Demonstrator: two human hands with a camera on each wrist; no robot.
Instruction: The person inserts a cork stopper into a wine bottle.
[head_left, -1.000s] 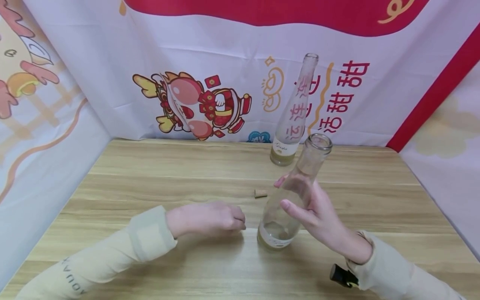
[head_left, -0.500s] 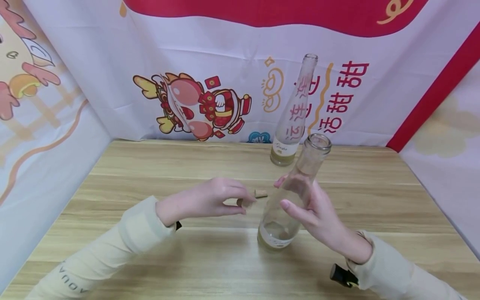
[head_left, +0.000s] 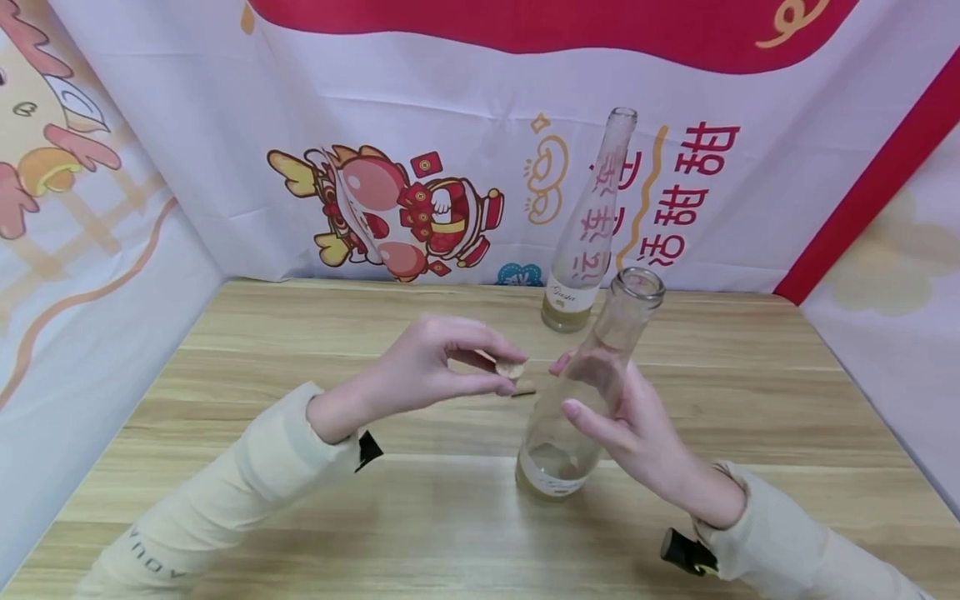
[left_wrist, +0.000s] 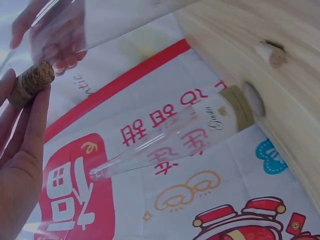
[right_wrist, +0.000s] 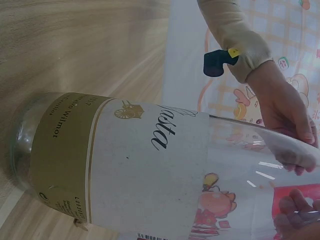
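My left hand (head_left: 431, 362) pinches a short brown cork (left_wrist: 32, 84) between thumb and fingers, held up over the table to the left of a clear glass wine bottle (head_left: 551, 437). Around the body of this bottle my right hand (head_left: 648, 437) is wrapped, and the bottle stands upright with its mouth uncovered. A white and gold label shows low on it in the right wrist view. Another cork (left_wrist: 272, 55) lies on the table, mostly hidden behind the left fingers in the head view.
A second clear bottle (head_left: 573, 296) with a similar label stands at the back, close to the printed cloth (head_left: 450, 75). Wood-grain table (head_left: 300, 333) spreads under both arms. Dark wrist-worn pieces show at both sleeves.
My left hand has risen from the table and moved up and right with the cork, now beside the held bottle and covering the lying cork. The right hand and bottle have stayed put.
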